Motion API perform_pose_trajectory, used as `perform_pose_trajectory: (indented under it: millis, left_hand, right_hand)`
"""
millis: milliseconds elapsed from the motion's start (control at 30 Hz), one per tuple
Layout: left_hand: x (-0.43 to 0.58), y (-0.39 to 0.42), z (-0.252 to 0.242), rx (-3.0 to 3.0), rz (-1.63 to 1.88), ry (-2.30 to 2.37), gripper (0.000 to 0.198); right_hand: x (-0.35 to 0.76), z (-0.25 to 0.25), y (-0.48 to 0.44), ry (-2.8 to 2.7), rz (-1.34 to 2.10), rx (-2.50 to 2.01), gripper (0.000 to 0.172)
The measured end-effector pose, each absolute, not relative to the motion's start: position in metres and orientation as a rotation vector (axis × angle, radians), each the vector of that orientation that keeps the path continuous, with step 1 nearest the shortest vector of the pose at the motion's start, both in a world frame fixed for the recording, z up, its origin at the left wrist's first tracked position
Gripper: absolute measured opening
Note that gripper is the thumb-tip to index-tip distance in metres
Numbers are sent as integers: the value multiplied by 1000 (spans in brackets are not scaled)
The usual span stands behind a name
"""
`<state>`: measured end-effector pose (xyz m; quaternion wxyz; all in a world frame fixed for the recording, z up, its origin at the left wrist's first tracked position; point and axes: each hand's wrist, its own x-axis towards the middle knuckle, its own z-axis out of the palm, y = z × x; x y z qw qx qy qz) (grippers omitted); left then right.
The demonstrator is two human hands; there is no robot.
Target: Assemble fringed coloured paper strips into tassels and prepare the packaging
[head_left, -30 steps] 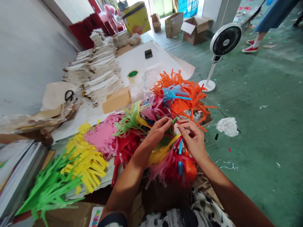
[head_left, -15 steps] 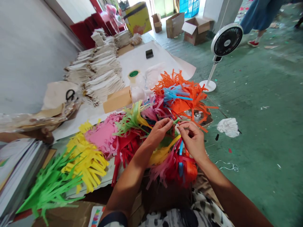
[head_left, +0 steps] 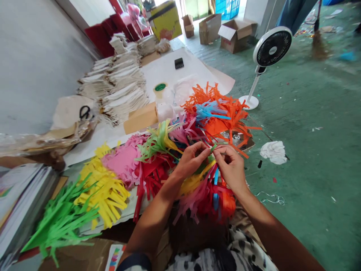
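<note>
My left hand (head_left: pixel 191 160) and my right hand (head_left: pixel 230 165) meet over a bundle of fringed paper strips (head_left: pixel 203 192) in yellow, pink, red, blue and orange that hangs toward my lap. Both hands pinch a thin green paper strip (head_left: pixel 212 147) between their fingertips at the top of that bundle. Around the hands lie heaps of cut tissue paper: an orange heap (head_left: pixel 220 109) beyond them, a pink heap (head_left: pixel 121 160), a yellow heap (head_left: pixel 105 192) and a green heap (head_left: pixel 60 222) to the left.
Stacks of pale folded paper (head_left: pixel 118 84), a tape roll (head_left: pixel 160 88), scissors (head_left: pixel 84 112) and a small black device (head_left: pixel 179 63) lie on white sheets at the back. A white standing fan (head_left: pixel 267 56), cardboard boxes (head_left: pixel 234 34) and a crumpled white wad (head_left: pixel 272 150) stand on the green floor.
My fingertips have drawn closer together on the green strip. The person in the far right background has walked out of view; a broom now shows there.
</note>
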<state>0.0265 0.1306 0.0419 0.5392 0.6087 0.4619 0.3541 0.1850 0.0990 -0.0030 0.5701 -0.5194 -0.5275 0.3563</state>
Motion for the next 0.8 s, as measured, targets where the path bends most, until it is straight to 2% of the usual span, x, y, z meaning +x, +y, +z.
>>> perform_pose_trajectory:
  millis: [200, 467, 667, 800]
  left_hand:
    - [23, 132, 47, 1682, 907, 1118, 33]
    - [23, 130, 43, 1570, 883, 1100, 26]
    - [26, 131, 44, 1483, 863, 1085, 34]
    - [30, 127, 47, 1596, 925, 1158, 24]
  right_hand:
    - [185, -6, 99, -1281, 824, -1239, 16]
    - [185, -8, 97, -1149, 1012, -1216, 20]
    - [186, -10, 96, -1114, 1074, -1175, 23]
    - [185, -10, 95, -1114, 1093, -1176, 24]
